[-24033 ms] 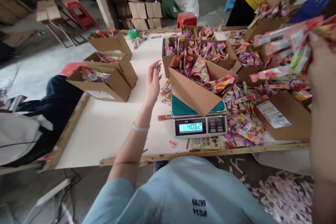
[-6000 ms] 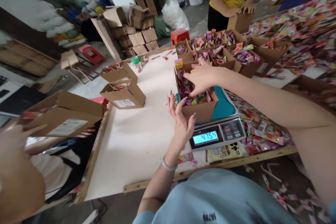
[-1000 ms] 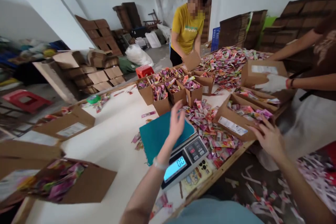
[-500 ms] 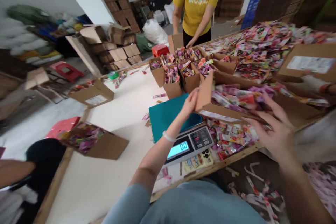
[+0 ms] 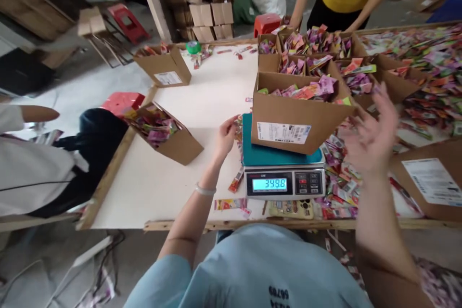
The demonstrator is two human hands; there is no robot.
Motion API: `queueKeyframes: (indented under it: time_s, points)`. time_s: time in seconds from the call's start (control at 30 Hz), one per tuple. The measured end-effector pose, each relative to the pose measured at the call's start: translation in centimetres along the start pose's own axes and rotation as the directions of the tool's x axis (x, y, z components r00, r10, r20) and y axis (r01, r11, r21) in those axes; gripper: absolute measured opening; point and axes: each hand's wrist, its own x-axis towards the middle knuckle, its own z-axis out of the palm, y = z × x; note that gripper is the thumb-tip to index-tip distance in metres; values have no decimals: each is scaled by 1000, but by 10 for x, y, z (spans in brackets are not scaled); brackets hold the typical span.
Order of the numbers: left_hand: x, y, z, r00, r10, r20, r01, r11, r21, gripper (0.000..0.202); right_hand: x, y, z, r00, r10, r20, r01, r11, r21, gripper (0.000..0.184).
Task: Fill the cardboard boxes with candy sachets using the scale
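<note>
A cardboard box (image 5: 288,110) full of small purple, orange and pink packets (image 5: 303,89) rests on the teal platform of a digital scale (image 5: 285,183). The lit display reads 349.8. A printed label faces me on the box. My left hand (image 5: 225,137) is off the box, left of the scale, its fingers curled beside loose packets; whether anything is in them is hidden. Just right of the box, my right hand (image 5: 373,130) is raised with fingers apart, slightly blurred, holding nothing.
More filled boxes (image 5: 269,60) stand behind the scale; two others, a tilted box (image 5: 176,142) and a labelled box (image 5: 166,70), stand left. Loose packets (image 5: 433,101) heap at right beside another labelled box (image 5: 429,178). A patterned phone (image 5: 292,209) lies before the scale. Two people are nearby.
The packet-filled box has gone from my hands onto the scale, and the reading rose from 0.0 to 349.8. Both hands have come off it. My view has turned left and downward.
</note>
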Motion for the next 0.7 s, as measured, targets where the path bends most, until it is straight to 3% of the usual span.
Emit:
queueKeyframes:
  time_s: [0.07,0.1,0.17,0.23,0.3,0.37,0.47,0.7]
  points:
    - [-20,-21,-19,998,-64,-26,65,996,64,50,-25,45,-12,969,230,-85,-233,972,-24,71]
    - [-30,-32,-29,995,-95,-19,97,986,138,51,-40,68,-15,921,379,-90,-387,915,-114,74]
    - [-50,-51,-46,991,-129,16,119,947,298,50,-70,107,-13,772,633,-46,-608,717,-341,91]
    - [-63,-63,-56,994,-103,29,84,918,388,46,-97,130,0,632,775,21,-664,555,-502,106]
    - [-67,-66,-58,999,-37,-14,40,917,397,43,-114,140,18,570,817,82,-627,498,-599,106]
    - [-65,-61,-54,997,31,-77,0,930,368,41,-120,141,33,554,823,124,-549,473,-689,96]
    - [-56,-44,-42,989,73,-128,-34,958,283,42,-114,138,43,592,794,140,-484,489,-726,88]
    - [-36,11,-18,958,255,-129,-236,961,145,46,-104,136,36,638,745,194,-437,558,-706,75]
